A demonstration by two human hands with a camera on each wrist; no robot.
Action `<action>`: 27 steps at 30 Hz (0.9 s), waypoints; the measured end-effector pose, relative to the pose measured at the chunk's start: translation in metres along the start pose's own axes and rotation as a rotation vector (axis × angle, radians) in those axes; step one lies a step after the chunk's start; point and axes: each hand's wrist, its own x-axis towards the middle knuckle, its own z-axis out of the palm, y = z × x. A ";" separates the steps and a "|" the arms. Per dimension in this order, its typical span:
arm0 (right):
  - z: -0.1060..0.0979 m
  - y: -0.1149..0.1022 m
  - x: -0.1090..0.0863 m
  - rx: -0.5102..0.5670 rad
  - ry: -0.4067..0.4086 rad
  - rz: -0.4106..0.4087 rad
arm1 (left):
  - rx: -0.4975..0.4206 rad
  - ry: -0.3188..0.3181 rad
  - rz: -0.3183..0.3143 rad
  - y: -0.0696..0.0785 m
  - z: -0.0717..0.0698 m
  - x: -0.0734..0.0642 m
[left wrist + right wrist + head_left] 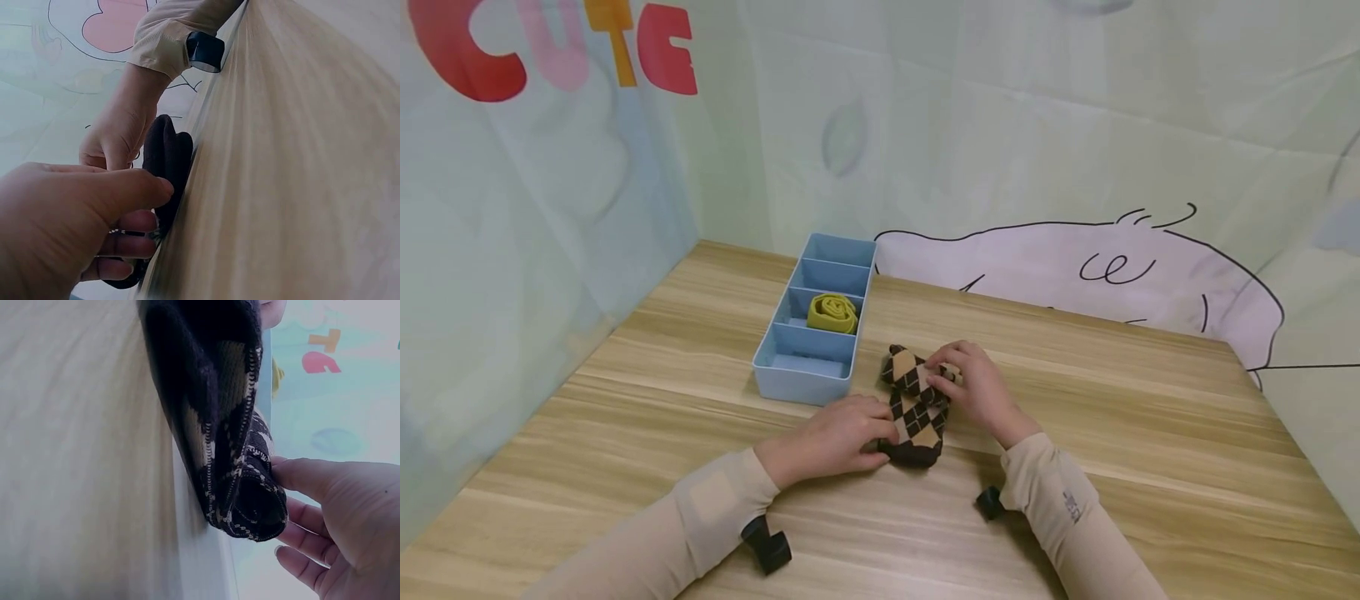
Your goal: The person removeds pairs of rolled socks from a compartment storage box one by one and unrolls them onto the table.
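Observation:
A black, tan and beige argyle sock lies on the wooden table, its far end rolled over on itself and its black end toward me. My left hand holds the sock's near left side. In the left wrist view, the thumb lies against the black end, with the other fingers curled beside it. My right hand is at the rolled part from the right. Thumb and fingertips meet the coil in the right wrist view, where its spiral end shows.
Left of the sock stands a blue divided box with several compartments in a row. A rolled yellow-green cloth item sits in one of them. Printed fabric walls rise behind the table and along its left side.

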 end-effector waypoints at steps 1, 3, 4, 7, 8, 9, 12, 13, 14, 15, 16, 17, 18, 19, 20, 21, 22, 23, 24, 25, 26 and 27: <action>0.000 0.000 0.000 -0.006 0.000 -0.006 | 0.000 0.000 0.001 0.000 0.000 0.000; 0.000 0.000 -0.001 -0.019 0.002 -0.016 | 0.000 -0.001 0.002 0.000 0.000 0.000; 0.000 -0.001 -0.001 -0.024 0.002 -0.019 | 0.001 -0.001 0.003 0.000 0.000 0.000; -0.001 -0.001 -0.002 -0.033 0.002 -0.022 | -0.003 -0.002 0.002 0.000 0.000 0.000; -0.001 -0.001 -0.002 -0.032 0.000 -0.023 | -0.006 -0.002 0.001 0.001 0.000 0.000; -0.001 -0.001 -0.002 -0.034 -0.001 -0.026 | -0.010 -0.003 0.000 0.001 0.000 0.000; -0.002 -0.001 -0.002 -0.050 -0.005 -0.045 | -0.018 -0.007 -0.007 0.001 -0.001 0.000; -0.002 -0.001 -0.002 -0.059 -0.006 -0.055 | -0.022 -0.010 -0.010 0.001 -0.001 0.000; -0.002 -0.001 -0.002 -0.069 -0.007 -0.066 | -0.023 -0.013 -0.013 0.001 -0.002 0.000; -0.002 -0.001 -0.001 -0.079 -0.009 -0.076 | -0.023 -0.015 -0.016 0.001 -0.002 0.000; -0.003 -0.001 -0.001 -0.090 -0.012 -0.085 | -0.025 -0.017 -0.019 0.001 -0.002 0.000; -0.003 0.000 -0.001 -0.102 -0.014 -0.091 | -0.027 -0.019 -0.022 0.001 -0.002 0.000; -0.003 0.000 -0.001 -0.115 -0.019 -0.094 | -0.029 -0.019 -0.022 0.001 -0.002 0.000; -0.003 0.000 -0.001 -0.128 -0.025 -0.095 | -0.029 -0.020 -0.022 0.001 -0.002 -0.001; -0.003 0.000 -0.001 -0.141 -0.030 -0.097 | -0.028 -0.020 -0.022 0.001 -0.002 0.000; -0.004 0.001 -0.001 -0.159 -0.035 -0.100 | -0.029 -0.022 -0.022 0.001 -0.002 0.000; -0.004 0.001 -0.001 -0.179 -0.041 -0.101 | -0.031 -0.023 -0.020 0.001 -0.002 0.000; -0.004 0.001 -0.001 -0.199 -0.045 -0.103 | -0.032 -0.025 -0.020 0.001 -0.002 0.000; -0.004 0.002 -0.001 -0.216 -0.049 -0.107 | -0.033 -0.028 -0.020 0.001 -0.002 0.000; -0.004 0.002 0.000 -0.229 -0.051 -0.109 | -0.036 -0.032 -0.021 0.001 -0.002 0.000; -0.004 0.002 0.000 -0.241 -0.054 -0.109 | -0.041 -0.035 -0.022 0.002 -0.002 0.000; -0.004 0.003 0.000 -0.251 -0.056 -0.108 | -0.044 -0.039 -0.022 0.002 -0.002 0.000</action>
